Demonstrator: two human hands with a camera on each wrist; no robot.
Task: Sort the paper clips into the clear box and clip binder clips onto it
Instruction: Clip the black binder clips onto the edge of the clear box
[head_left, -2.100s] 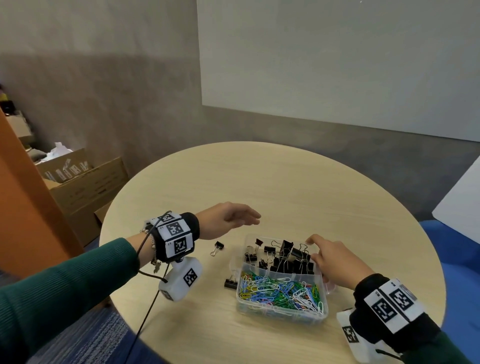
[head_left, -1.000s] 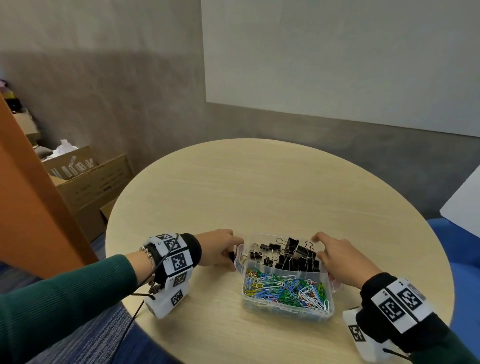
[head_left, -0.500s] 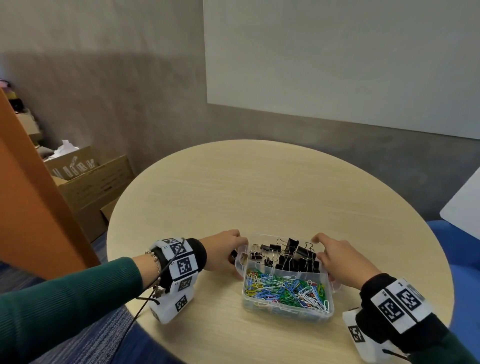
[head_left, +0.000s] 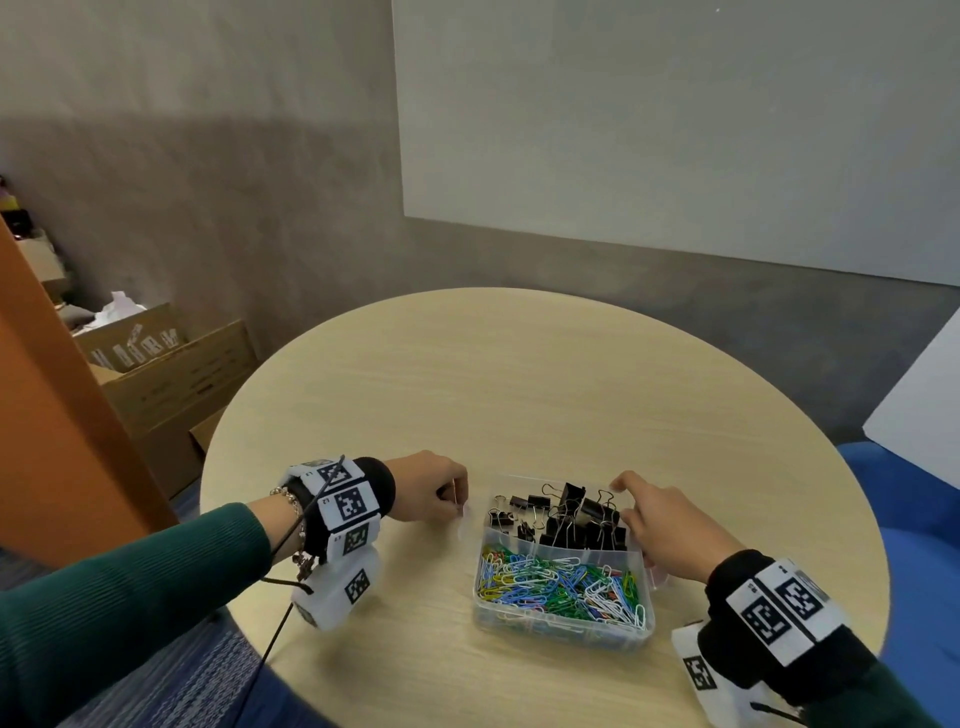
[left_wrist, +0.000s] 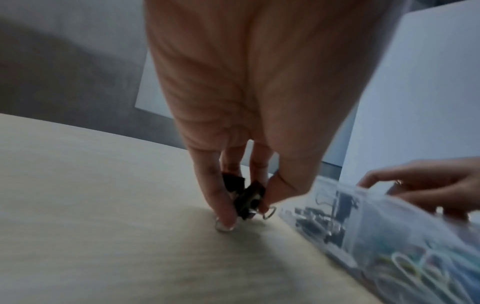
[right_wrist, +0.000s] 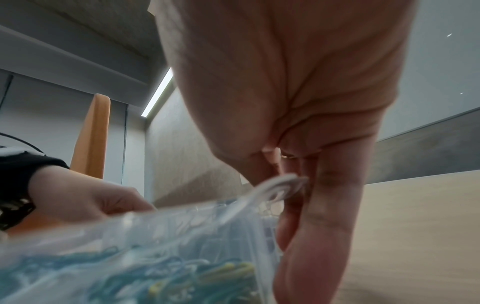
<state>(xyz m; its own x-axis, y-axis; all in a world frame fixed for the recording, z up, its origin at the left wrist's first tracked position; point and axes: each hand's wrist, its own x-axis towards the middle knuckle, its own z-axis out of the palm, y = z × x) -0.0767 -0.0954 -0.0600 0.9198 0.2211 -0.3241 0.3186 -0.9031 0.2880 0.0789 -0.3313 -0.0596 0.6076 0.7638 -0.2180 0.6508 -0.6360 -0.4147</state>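
Now pinching a small black binder clip (left_wrist: 246, 200) in left hand (head_left: 428, 488), low on the table (head_left: 519, 374) just beside the clear box (head_left: 558, 631). Right hand (head_left: 660, 525) curled on the box's far right rim, steadying it. Inside: binder clips (head_left: 566, 514) behind, coloured paper clips (head_left: 561, 584) in front. Probably clipping stage; next, squeezing the handles open and sliding onto the wall.

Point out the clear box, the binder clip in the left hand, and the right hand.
clear box (head_left: 561, 631): head view, on its near wall.
binder clip (left_wrist: 248, 198): left wrist view, on its black body, pinched by the left hand (left_wrist: 259, 92).
right hand (head_left: 670, 530): head view, on the back of the hand.
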